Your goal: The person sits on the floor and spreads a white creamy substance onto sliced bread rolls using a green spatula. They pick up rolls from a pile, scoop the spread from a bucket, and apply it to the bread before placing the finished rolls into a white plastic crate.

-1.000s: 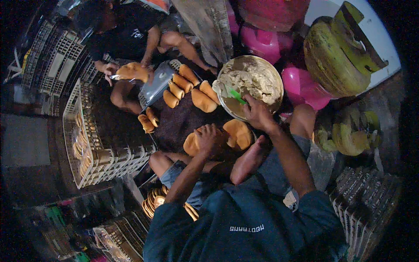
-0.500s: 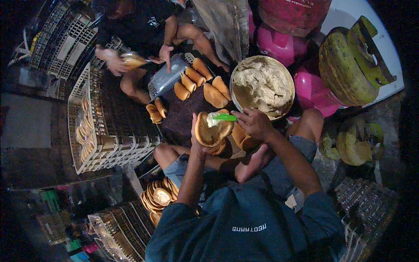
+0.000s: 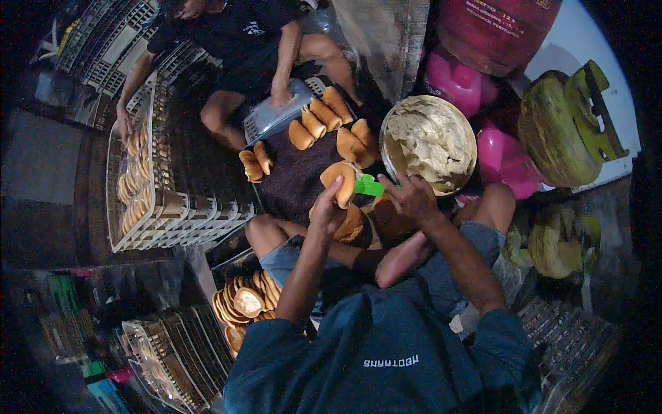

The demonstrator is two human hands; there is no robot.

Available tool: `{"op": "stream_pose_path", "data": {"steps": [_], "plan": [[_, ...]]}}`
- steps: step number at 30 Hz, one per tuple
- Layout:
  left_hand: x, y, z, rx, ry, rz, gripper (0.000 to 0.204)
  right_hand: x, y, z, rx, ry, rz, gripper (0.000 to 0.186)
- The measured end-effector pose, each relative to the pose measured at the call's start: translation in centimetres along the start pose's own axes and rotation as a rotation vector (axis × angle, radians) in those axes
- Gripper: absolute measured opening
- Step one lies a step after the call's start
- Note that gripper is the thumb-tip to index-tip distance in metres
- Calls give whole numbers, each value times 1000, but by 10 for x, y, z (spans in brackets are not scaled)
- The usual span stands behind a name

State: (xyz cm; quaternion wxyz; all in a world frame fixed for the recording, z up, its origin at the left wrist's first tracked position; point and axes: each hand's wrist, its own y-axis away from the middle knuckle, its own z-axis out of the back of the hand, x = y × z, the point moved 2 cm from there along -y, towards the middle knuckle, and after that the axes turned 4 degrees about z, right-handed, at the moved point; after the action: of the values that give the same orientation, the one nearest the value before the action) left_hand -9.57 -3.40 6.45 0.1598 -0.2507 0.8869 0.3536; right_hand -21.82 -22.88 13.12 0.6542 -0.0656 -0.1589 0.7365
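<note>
My left hand (image 3: 327, 212) is closed on a round brown pancake (image 3: 338, 178), bent over on itself, with the thumb pressing its outer side. In my right hand (image 3: 415, 199) is a green spatula (image 3: 369, 187), its blade at the pancake's right edge. A round tub (image 3: 474, 162) of pale, thick cream (image 3: 429, 141) stands just beyond my right hand. Beyond my left hand spreads a bed of dark granules (image 3: 293, 172). Several folded pancakes (image 3: 324, 114) lie along its far side, and two more (image 3: 256, 163) at its left. Other pancakes (image 3: 353, 226) sit below my left hand.
Another person (image 3: 255, 48) sits opposite, one hand on a clear plastic lid or box (image 3: 276, 110), the other reaching into a white crate (image 3: 172, 207) of wrapped pancakes. Pancakes are piled (image 3: 248, 302) at my left. Gas cylinders (image 3: 558, 131) stand at the right.
The pancake has gone from lying open, cream on its face, to bent over in my left hand. Across from me, the person's hand has moved from holding a pancake to the crate.
</note>
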Motion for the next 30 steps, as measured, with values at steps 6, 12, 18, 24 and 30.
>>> {"op": "stream_pose_path", "data": {"steps": [6, 12, 18, 24, 30], "plan": [[-4, 0, 18, -42, 209, -32, 48, -8, 3, 13, 153, -135, 62, 44], [-59, -11, 47, -93, 12, -116, 41, -43, 16, 11, 25, -292, -170, 38], [-67, -60, 105, -512, -1536, -604, 31, -50, 9, 14, 18, -365, -178, 36], [-26, -81, 60, -748, -2344, -793, 24, -57, 21, 12, 99, -365, -210, 32], [-80, -68, 137, -161, -297, -324, 45, -54, 18, 11, 71, -386, -183, 31]]}}
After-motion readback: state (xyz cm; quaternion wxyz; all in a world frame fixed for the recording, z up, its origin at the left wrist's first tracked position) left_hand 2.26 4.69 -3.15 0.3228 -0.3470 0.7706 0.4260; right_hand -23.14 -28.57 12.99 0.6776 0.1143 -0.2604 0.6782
